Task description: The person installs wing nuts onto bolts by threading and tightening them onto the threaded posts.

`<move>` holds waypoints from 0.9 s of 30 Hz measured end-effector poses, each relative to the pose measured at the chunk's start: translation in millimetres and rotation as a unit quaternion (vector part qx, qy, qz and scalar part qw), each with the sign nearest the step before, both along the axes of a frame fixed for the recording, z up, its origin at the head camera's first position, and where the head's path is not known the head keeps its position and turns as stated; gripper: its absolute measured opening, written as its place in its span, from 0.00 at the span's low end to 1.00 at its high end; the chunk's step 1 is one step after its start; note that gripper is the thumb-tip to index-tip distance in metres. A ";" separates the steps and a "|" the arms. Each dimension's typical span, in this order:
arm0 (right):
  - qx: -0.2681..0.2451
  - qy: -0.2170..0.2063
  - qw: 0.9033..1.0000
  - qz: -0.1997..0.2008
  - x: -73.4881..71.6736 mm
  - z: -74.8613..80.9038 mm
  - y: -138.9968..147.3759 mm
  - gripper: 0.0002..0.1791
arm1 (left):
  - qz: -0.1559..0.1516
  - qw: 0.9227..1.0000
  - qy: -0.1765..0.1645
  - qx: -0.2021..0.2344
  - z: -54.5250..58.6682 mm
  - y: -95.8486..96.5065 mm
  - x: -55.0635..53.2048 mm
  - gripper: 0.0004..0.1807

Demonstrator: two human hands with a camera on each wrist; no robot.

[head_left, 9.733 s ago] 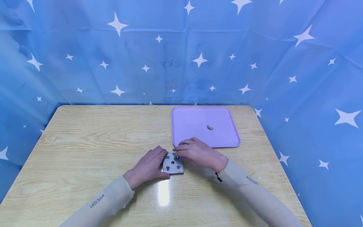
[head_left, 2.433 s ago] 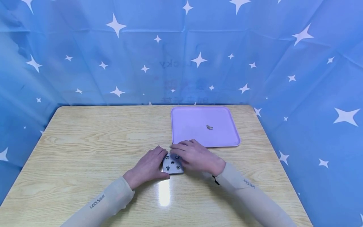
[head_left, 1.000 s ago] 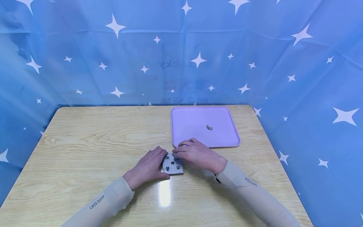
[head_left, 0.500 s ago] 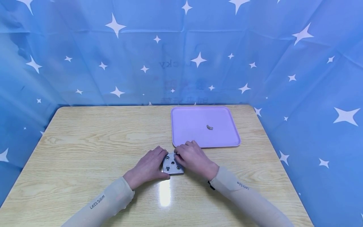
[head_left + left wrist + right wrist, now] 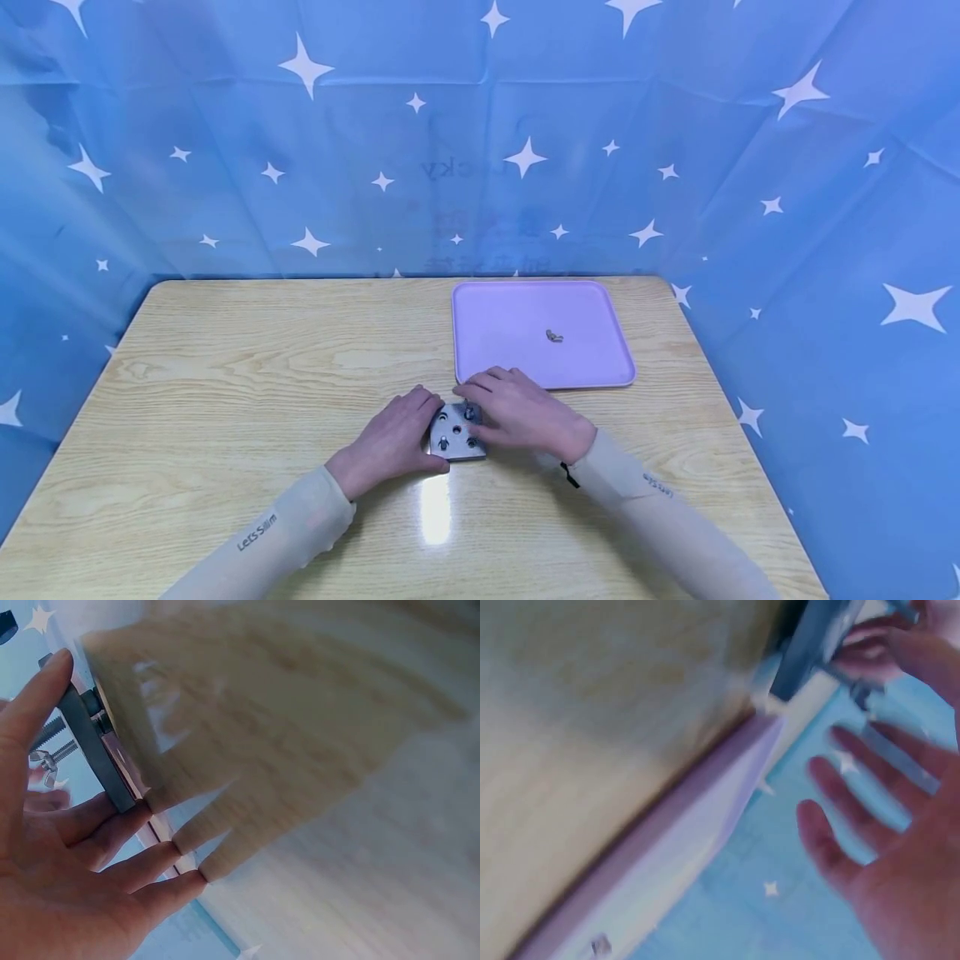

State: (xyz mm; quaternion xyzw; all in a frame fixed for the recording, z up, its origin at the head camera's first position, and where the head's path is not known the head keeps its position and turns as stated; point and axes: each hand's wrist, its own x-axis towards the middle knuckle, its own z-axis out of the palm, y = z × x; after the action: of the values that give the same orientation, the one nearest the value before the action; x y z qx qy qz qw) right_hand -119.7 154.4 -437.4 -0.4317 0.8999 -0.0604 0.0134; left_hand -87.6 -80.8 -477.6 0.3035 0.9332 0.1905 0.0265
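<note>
On the table, a small grey metal plate with several holes lies between both hands. My left hand grips its left side, thumb at the near edge and fingers at the far corner. A threaded bolt stands up near the plate's front left. At the far right corner another bolt carries a wing nut, plain in the left wrist view. Around that corner, my right hand has its fingers spread and loosely bent. The right wrist view shows these fingers blurred and apart from the wing nut.
Behind the plate, a purple tray sits at the table's back right, with a few small brass-coloured pieces on it. The wooden table extends to the left. A blue star-patterned curtain hangs along the back and sides.
Half a second ago my right fingers were closed in at the far right corner; now they have spread and the wing nut shows. The left hand and plate have stayed in place.
</note>
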 end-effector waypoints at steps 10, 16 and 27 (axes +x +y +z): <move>0.053 0.090 0.989 0.108 -4.7 4.3 7.0 0.18 | 0.001 1.000 -0.009 -0.003 1.7 0.5 -0.8 0.45; 0.000 0.123 0.989 0.086 -4.0 -4.9 1.7 0.09 | -0.001 1.000 -0.002 0.001 1.4 0.4 -0.2 0.44; -0.085 0.100 0.991 -0.030 7.1 -18.4 -16.1 0.05 | 0.001 1.000 -0.010 0.004 2.1 1.0 -0.1 0.44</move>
State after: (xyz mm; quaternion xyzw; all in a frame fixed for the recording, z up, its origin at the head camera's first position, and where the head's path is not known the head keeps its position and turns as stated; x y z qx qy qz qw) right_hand -112.6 138.3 -455.8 -0.4076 0.9009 -0.0936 -0.1157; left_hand -87.7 -79.8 -475.5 0.3008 0.9324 0.1975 0.0339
